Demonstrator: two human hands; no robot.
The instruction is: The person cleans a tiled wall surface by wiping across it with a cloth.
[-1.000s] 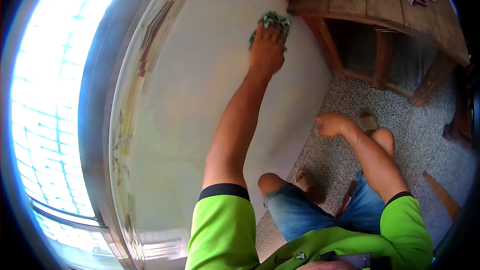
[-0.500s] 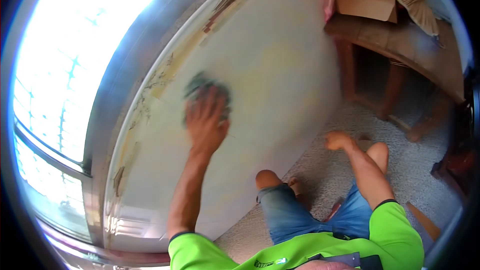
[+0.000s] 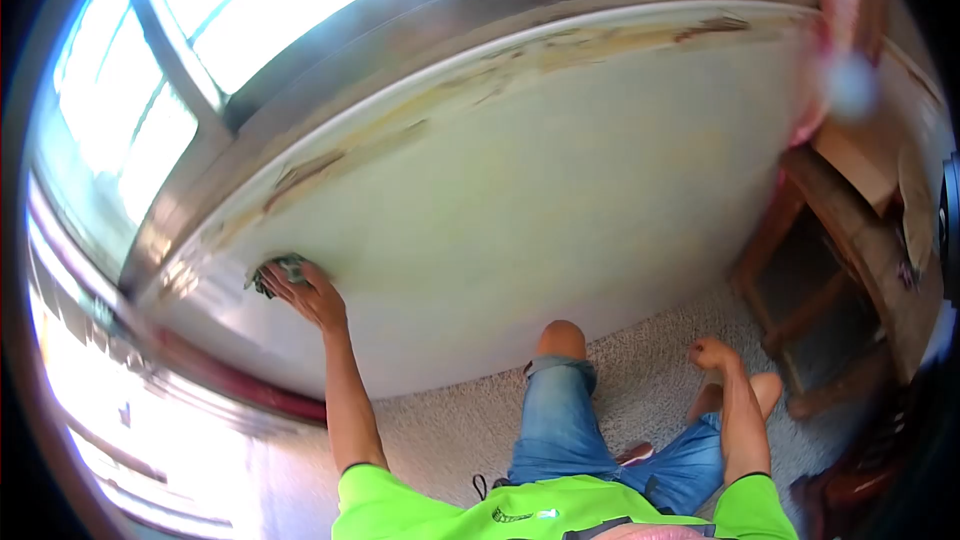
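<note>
My left hand (image 3: 308, 294) presses a crumpled dark green and white cloth (image 3: 290, 267) flat against the pale wall (image 3: 520, 200), near its lower left end. The fingers lie over the cloth and partly cover it. Brown and yellowish patches of peeled paint (image 3: 310, 172) run along the wall's top edge, above the hand. My right hand (image 3: 712, 353) is curled into a fist beside my bent right knee, away from the wall. Nothing shows sticking out of it, and the inside of the palm is hidden.
A bright barred window (image 3: 165, 90) with a metal frame sits above the wall. At right stands a wooden table (image 3: 850, 230) bearing a cardboard box (image 3: 862, 155) and a hand fan (image 3: 914, 205). Pink fabric (image 3: 835, 0) hangs beside it. Grey textured floor (image 3: 640, 365) lies below.
My left hand has slid the cloth along the wall toward its left end. The view has turned left. My right hand stays closed near my knee.
</note>
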